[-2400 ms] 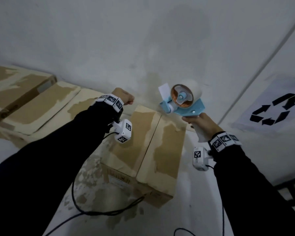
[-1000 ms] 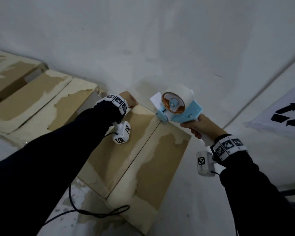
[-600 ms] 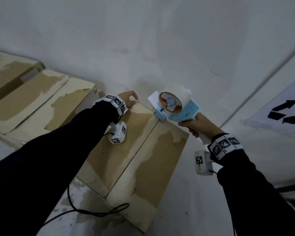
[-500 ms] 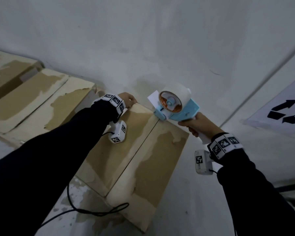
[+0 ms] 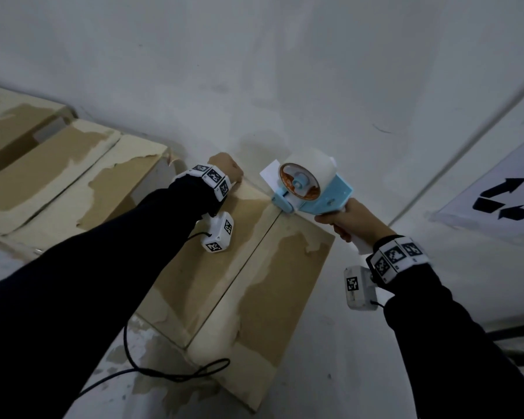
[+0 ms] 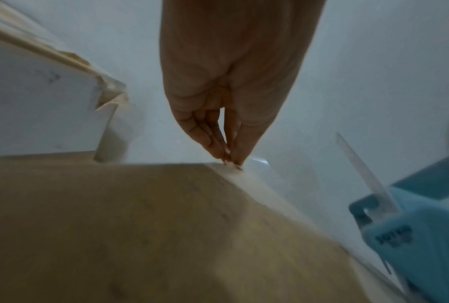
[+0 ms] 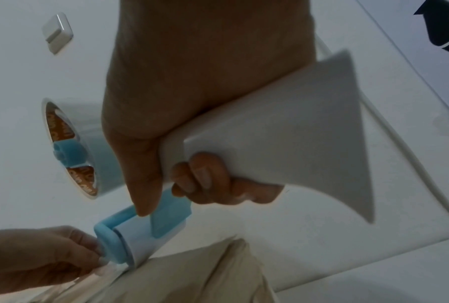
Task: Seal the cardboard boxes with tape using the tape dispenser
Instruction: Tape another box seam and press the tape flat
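A worn cardboard box (image 5: 254, 282) lies with both flaps closed and its seam running away from me. My right hand (image 5: 342, 220) grips the white handle of the blue tape dispenser (image 5: 315, 195). Its roller sits at the far end of the seam, under the clear tape roll (image 5: 310, 167). My left hand (image 5: 227, 169) is at the box's far edge, left of the roller. In the left wrist view its fingertips (image 6: 231, 162) pinch together on that edge. In the right wrist view the left hand (image 7: 62, 252) appears to hold a glossy tape end beside the dispenser (image 7: 283, 133).
More worn cardboard boxes (image 5: 58, 182) stand in a row to the left against the white wall. A recycling sign (image 5: 502, 198) is on the right. A black cable (image 5: 164, 373) loops over the near corner of the box. A wall switch (image 7: 57, 32) sits higher up.
The dispenser has come down onto the far end of the seam. My left hand spread its fingers briefly, then curled them at the box's far edge.
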